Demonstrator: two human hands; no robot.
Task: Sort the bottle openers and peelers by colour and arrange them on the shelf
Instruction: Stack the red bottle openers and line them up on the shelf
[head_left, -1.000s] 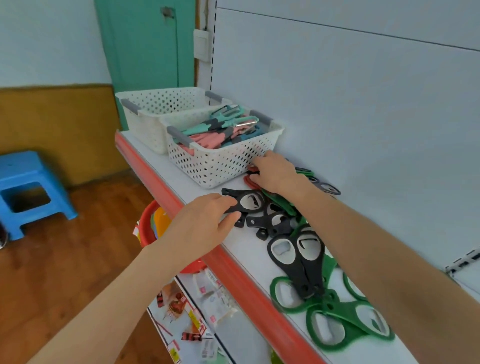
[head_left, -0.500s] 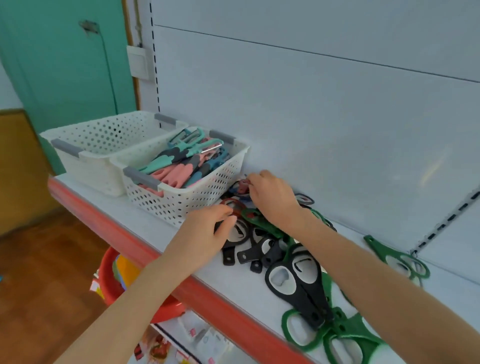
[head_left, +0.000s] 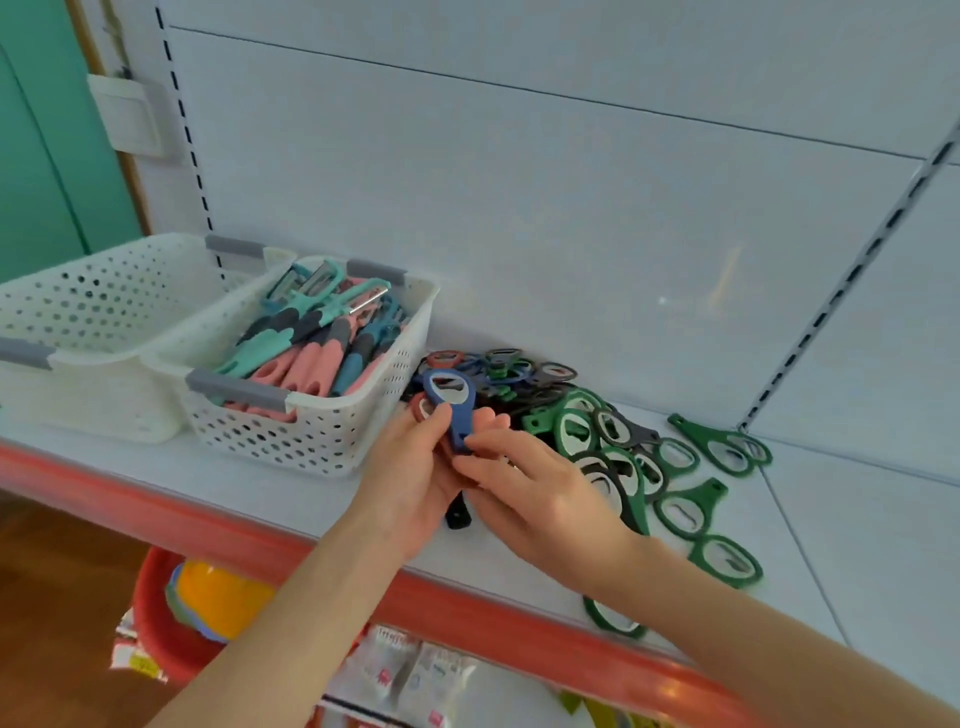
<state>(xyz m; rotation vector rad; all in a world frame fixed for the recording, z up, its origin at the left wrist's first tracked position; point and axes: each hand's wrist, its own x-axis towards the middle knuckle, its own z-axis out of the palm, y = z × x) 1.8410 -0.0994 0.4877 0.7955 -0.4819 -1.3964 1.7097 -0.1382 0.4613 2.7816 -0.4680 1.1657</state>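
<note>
While gripping a blue opener (head_left: 451, 405) between both hands (head_left: 415, 483), could fumble it onto the mixed pile (head_left: 519, 384) just beyond, undoing sorting.

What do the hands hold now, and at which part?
A blue bottle opener, gripped at its handle by the left hand and right hand.

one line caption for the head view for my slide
Both hands hold a blue bottle opener above the shelf, between a basket of peelers and a pile of green and black openers.
</note>
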